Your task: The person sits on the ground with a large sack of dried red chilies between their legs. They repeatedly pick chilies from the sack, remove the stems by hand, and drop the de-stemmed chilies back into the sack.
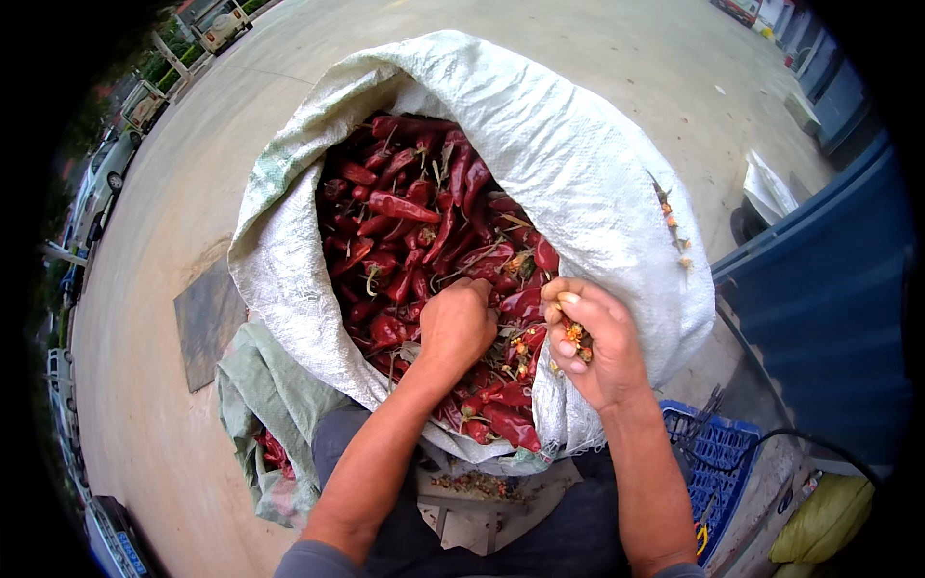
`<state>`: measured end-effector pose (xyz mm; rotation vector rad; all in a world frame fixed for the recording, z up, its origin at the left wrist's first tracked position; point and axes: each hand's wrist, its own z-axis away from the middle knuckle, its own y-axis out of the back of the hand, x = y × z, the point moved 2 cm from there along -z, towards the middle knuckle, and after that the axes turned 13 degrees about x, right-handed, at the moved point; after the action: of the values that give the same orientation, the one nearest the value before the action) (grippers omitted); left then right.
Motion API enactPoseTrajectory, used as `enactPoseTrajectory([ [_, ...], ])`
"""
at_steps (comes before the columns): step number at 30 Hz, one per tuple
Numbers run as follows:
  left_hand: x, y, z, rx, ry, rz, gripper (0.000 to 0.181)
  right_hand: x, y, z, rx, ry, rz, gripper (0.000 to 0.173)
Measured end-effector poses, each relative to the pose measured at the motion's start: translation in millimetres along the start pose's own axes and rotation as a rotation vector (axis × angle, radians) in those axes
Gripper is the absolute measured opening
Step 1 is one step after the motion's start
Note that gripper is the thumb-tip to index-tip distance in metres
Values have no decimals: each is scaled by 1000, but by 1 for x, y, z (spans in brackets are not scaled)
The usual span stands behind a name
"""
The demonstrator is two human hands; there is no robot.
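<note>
A large white woven sack (592, 166) stands before me, its rim rolled outward, filled with dried red chili peppers (405, 209). My left hand (459, 321) reaches in over the peppers, back of the hand up, fingertips hidden; whether it grips one cannot be told. At the sack's right inner edge, my right hand (589, 332) is half curled with its palm turned inward, holding several orange-yellow chili stem caps (576, 334) in its fingers. More caps lie on the peppers between the hands. A dry stem with orange caps (672, 224) rests on the sack's right side.
A green woven sack (278, 404) with red peppers inside stands at lower left, near a dark plate (209, 325) on the ground. At right are a blue plastic crate (723, 462), a black cable, a blue metal panel (824, 303) and a yellow-green sack (824, 516). Vehicles stand far left.
</note>
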<state>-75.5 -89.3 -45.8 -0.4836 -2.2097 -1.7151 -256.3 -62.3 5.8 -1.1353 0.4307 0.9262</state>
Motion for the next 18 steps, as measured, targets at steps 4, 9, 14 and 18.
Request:
enactPoseTrajectory([
  [4,-8,24,2,-32,198,421,27,-5,2,1,91,-4,79,19],
  [9,-17,53,27,94,330,726,19,11,-2,0,55,-36,273,19],
  [14,-7,59,34,166,-33,572,22,26,-4,-4,49,202,682,25],
  [18,-6,60,35,112,-202,455,30,20,-13,2,68,506,932,36],
])
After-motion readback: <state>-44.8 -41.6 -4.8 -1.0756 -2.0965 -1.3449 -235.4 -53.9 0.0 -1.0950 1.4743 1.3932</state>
